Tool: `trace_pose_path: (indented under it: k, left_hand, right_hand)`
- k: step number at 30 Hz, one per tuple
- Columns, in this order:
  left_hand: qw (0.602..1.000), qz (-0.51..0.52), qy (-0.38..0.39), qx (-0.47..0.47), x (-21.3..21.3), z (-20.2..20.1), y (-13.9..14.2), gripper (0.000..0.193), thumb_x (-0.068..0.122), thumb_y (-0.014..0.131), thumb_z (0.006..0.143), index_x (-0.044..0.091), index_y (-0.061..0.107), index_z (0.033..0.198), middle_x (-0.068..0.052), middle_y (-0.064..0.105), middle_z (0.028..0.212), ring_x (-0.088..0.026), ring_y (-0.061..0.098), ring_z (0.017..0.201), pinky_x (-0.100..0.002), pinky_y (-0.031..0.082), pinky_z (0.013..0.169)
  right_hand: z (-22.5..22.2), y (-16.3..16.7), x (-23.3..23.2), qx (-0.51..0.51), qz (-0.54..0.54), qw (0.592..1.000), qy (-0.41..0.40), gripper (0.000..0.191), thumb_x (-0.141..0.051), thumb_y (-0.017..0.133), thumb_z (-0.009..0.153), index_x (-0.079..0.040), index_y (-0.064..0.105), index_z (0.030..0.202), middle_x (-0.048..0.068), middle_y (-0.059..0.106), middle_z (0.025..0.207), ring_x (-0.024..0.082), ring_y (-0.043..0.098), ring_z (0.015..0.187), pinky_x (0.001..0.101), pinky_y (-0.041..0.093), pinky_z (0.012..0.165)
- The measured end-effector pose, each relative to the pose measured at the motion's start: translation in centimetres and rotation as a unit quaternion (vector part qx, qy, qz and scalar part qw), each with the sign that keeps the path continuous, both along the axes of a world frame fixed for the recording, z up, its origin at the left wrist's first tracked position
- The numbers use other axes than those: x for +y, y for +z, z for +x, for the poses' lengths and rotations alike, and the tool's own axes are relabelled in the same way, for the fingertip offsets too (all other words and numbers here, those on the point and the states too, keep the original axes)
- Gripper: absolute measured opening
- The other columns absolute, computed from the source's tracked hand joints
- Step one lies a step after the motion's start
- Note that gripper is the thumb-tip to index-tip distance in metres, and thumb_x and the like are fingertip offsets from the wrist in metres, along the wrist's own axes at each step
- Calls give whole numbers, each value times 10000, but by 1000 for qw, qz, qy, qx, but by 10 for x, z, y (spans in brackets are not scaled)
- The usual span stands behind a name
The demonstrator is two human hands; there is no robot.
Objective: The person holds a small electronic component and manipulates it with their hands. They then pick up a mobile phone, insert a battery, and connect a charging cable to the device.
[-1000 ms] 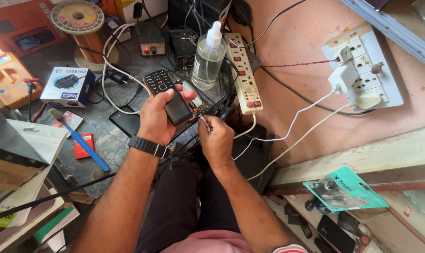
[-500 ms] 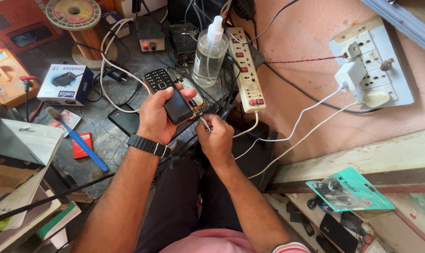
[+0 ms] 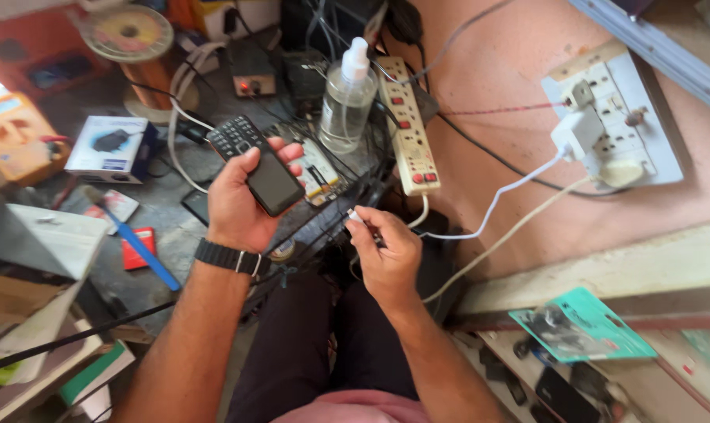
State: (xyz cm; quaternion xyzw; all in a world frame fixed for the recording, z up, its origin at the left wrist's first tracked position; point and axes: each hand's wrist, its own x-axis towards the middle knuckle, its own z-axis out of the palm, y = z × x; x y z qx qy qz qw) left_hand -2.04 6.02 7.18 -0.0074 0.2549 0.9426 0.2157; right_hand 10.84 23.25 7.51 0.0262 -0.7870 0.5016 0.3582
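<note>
Just left of the white power strip [image 3: 408,129], seen from the head camera, a small black phone [image 3: 272,182] is held in the left hand [image 3: 241,205], whose fingers are wrapped around its body with the thumb on its left edge. Below the strip, the right hand [image 3: 384,252] is closed in a pinch on the plug end of a white cable [image 3: 496,200], its tip [image 3: 354,215] held just short of the phone's lower end. The step in hand is judged to be the joining of cable and phone; for the next move the plug would have to be lined up with the port, which cannot be seen here. Left of the strip a clear spray bottle [image 3: 347,98] is stood upright, with liquid seemingly inside. Further left a keypad handset [image 3: 233,135] is partly hidden behind the left hand.
</note>
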Motion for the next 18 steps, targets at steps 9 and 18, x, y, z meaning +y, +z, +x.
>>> trace_pose_path:
  k: [9,18]
  left_hand:
    - [998,-53,-39,21,-13,-3,15,258,211,561,972,5,689,1059,-107,728,942,-228,723,815,-398,609,753]
    - [897,-333,-135,256,-28,5,24,284,178,672,966,13,686,1197,-50,717,879,-96,634,689,-281,541,583]
  right_hand:
    - [-16,26,-21,-26,-53,989,135,190,-89,749,967,12,710,1123,33,714,898,57,625,697,197,520,624]
    - [-56,27,-2,-178,-342,890,245,212,-181,642,1025,-40,617,1182,-26,564,826,19,428,543,204,419,482]
